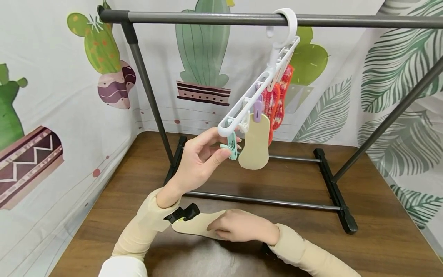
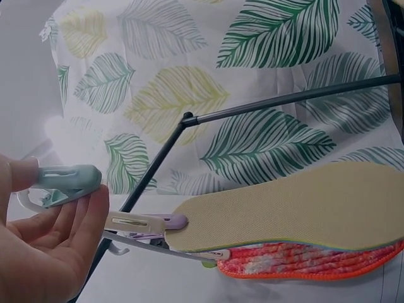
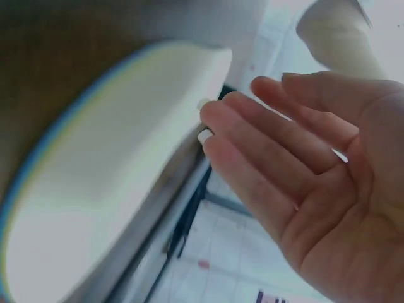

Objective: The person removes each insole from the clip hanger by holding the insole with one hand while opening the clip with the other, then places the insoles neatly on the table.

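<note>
My left hand [image 1: 195, 162] pinches a mint-green clip [image 1: 232, 146] between thumb and fingers, at the near end of a white clip hanger [image 1: 250, 92]. Beside that clip hangs a beige insole [image 1: 254, 143], held by a purple clip [image 1: 258, 109]. Red patterned insoles [image 2: 303, 260] hang behind it. Another beige insole [image 1: 191, 224] lies flat on the table under my right hand [image 1: 242, 226]. In the right wrist view, the fingers of that hand are loosely extended, with the tips at the insole's edge; whether they press on it I cannot tell.
A dark metal rack stands on the brown table [image 1: 384, 231]; its top bar [image 1: 207, 18] carries the hanger's hook [image 1: 291, 25]. Lower bars [image 1: 263, 200] and black feet [image 1: 335, 188] cross the table behind the hands. Printed cloth [image 1: 155, 57] surrounds the back and sides.
</note>
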Motion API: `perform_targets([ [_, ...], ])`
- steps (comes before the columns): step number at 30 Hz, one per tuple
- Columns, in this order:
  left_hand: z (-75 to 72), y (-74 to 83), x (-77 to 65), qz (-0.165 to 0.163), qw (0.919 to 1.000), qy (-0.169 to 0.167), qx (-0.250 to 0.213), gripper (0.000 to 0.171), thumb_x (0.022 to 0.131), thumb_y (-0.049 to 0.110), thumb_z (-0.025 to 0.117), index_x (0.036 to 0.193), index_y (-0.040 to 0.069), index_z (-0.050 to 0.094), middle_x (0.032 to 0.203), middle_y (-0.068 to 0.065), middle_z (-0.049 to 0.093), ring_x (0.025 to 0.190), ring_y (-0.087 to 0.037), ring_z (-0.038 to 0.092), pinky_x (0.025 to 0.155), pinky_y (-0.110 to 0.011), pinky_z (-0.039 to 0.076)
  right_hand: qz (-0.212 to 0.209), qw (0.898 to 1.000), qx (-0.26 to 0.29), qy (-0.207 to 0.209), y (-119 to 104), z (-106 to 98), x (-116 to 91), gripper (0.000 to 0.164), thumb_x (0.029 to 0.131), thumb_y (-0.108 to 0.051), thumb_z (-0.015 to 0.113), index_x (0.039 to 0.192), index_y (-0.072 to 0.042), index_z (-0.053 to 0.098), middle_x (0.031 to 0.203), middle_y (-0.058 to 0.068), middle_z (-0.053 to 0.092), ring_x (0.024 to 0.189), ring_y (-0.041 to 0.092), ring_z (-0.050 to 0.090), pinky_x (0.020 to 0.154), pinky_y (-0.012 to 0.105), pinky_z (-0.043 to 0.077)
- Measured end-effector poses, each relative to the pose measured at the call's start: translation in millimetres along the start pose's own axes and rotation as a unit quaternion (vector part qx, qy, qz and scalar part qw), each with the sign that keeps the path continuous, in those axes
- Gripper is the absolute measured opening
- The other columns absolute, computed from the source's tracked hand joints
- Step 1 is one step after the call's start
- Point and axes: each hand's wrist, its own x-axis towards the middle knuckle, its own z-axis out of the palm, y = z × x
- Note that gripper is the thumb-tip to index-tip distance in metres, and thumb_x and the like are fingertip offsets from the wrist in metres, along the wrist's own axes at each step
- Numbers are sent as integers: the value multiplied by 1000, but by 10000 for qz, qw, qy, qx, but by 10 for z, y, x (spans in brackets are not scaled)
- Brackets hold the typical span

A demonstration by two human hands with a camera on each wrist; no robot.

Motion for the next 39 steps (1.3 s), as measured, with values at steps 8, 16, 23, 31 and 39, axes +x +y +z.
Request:
perform_targets([
  [8, -45, -2, 3, 265, 9996, 98, -28, 62, 97, 38, 56, 118, -20, 51, 98, -33, 61, 88, -10, 65, 78, -25, 56, -145, 9845, 587, 1646, 234, -269, -156, 20, 92, -4, 60, 107, -11, 72, 101, -3, 74, 91, 0, 67, 79, 12, 52],
  [16, -72, -8, 3, 366, 9991, 182, 121, 63, 101, 40, 47, 118, -20, 51, 96, -32, 63, 85, -10, 65, 74, -24, 55, -91, 9475, 689, 3122, 375, -519, -302, 24, 87, 3, 61, 106, -7, 71, 90, 0, 73, 76, 4, 67, 67, 12, 52],
  [23, -92, -12, -15, 255, 9994, 250, 35, 65, 101, 40, 46, 123, -21, 48, 97, -31, 63, 84, -11, 67, 75, -27, 58, -36, 8918, 422, 4504, 425, -612, -346, 20, 88, 2, 57, 101, -3, 71, 85, 4, 73, 71, 9, 68, 68, 16, 54],
  [31, -113, -13, -20, 191, 9993, 301, -95, 67, 101, 40, 46, 125, -23, 46, 102, 6, 67, 82, -13, 66, 75, -27, 58, 140, 8330, 138, 5530, 460, -667, -348, 19, 94, -8, 56, 98, 1, 72, 81, 8, 71, 69, 12, 63, 70, 15, 52],
  [39, -151, -18, -14, 151, 9993, 343, -79, 67, 101, 41, 44, 126, -20, 48, 101, 5, 67, 80, -15, 66, 72, -26, 56, 476, 7772, 92, 6274, 510, -732, -331, 18, 88, -6, 59, 98, 2, 73, 87, 16, 68, 71, 14, 56, 67, 16, 46],
])
